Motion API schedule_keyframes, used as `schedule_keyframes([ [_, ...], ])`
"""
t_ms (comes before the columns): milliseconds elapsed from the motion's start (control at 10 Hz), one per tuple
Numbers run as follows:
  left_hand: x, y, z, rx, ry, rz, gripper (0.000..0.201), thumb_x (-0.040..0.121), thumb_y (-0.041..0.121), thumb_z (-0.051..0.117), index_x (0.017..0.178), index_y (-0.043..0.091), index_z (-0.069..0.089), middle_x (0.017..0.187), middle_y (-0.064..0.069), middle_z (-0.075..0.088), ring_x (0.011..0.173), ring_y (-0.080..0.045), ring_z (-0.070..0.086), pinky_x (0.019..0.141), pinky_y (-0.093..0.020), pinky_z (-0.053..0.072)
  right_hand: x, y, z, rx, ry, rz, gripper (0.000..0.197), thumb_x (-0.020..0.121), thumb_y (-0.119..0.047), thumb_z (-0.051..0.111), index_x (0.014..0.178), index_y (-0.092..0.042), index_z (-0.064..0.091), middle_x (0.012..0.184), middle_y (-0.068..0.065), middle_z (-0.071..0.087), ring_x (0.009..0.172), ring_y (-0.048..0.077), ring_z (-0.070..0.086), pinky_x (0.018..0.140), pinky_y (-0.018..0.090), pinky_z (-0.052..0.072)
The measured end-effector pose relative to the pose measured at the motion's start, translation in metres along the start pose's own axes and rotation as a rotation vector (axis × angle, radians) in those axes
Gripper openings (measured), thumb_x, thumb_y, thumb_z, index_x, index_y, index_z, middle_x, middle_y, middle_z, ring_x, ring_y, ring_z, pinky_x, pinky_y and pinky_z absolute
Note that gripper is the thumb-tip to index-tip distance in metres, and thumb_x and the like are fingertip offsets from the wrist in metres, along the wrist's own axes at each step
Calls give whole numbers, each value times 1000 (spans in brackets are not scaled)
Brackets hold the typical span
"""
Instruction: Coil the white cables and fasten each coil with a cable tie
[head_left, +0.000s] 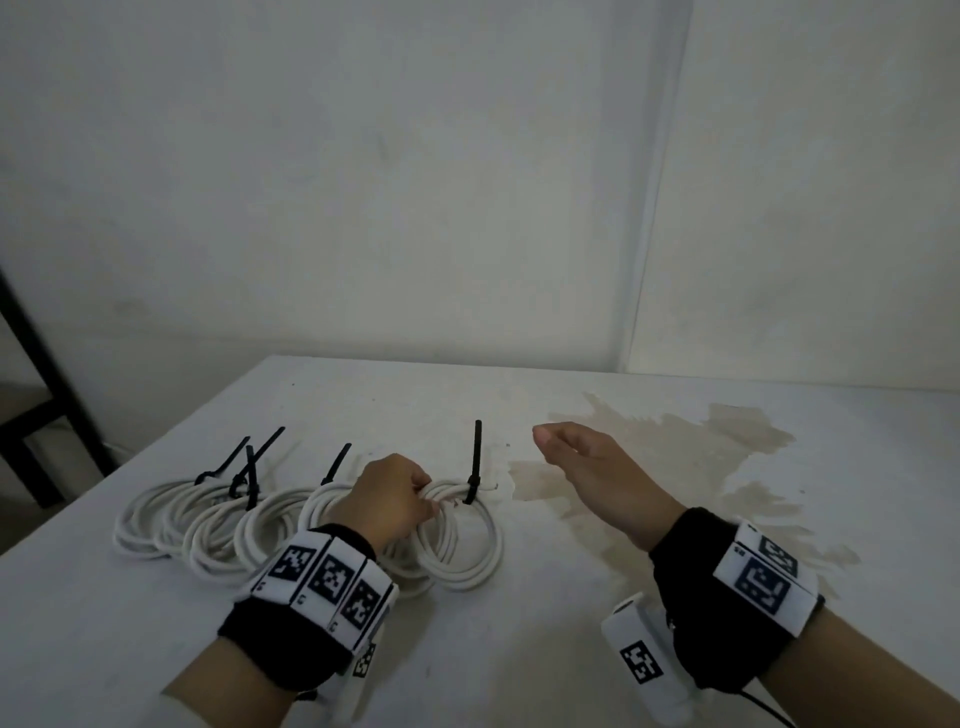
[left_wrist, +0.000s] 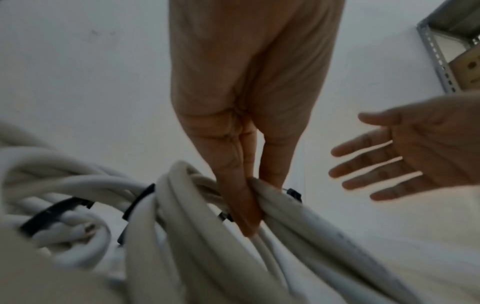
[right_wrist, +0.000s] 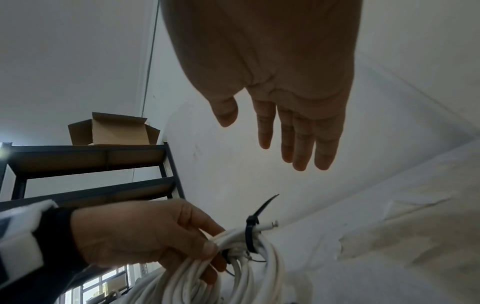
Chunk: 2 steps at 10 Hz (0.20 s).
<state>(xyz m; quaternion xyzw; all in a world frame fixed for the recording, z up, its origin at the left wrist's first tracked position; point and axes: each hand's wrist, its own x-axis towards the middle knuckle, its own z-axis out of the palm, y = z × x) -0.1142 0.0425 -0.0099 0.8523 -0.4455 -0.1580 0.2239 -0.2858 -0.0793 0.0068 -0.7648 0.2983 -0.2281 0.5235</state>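
Several round coils of white cable lie in a row on the left part of the white worktop, overlapping one another. Each coil has a thin black plastic cable tie around its far side, with the loose tail sticking up and away. Four such ties show on the coils to the left.

At the right end of the row sits one more white cable coil. Its own black cable tie stands almost straight up from the far edge of the loop. In the right wrist view this tie wraps snugly around the strands, and a bare cable end pokes out beside it.

The left hand has its grip closed on this coil: fingers and thumb curl around the bunch of strands just left of the tie. In the left wrist view the fingers pinch the white strands tightly.

The right hand is up in the air to the right of the coil, apart from it. Its grip is loose and holds nothing, with the fingers nearly straight.

A brownish stain spreads over the worktop under the right hand. A dark metal shelf with a brown cardboard box on top stands at the far left.
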Motion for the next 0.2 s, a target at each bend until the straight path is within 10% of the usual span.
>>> schedule_keyframes([
  [200, -4, 4, -15, -85, 180, -119, 43, 83, 27, 68, 119, 6, 61, 114, -13, 65, 103, -24, 62, 91, -28, 46, -13, -11, -30, 8, 94, -59, 22, 93, -34, 49, 109, -22, 58, 94, -24, 54, 86, -15, 48, 69, 1, 38],
])
